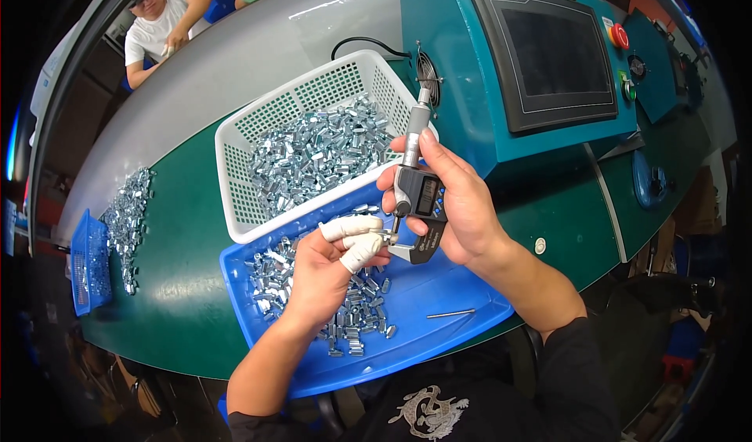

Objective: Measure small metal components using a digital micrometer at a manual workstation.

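My right hand [462,195] is wrapped round a digital micrometer [419,199], its grey thimble pointing up and away. My left hand [333,266], with white finger cots on some fingers, pinches a small shiny metal part [389,238] at the micrometer's jaws. Fingertips partly hide that part, so its exact kind and whether the jaws touch it are unclear. Both hands are over a blue tray [423,348], where many loose silvery metal parts [364,309] lie on the left side. A thin metal rod [451,313] rests in the tray's right part.
Beyond the tray stands a white perforated basket [235,199] full of similar parts. More parts [129,223] are heaped at the left by a small blue basket [90,262]. A teal machine [470,74] with a dark screen [556,50] stands right. Another person [164,19] sits across.
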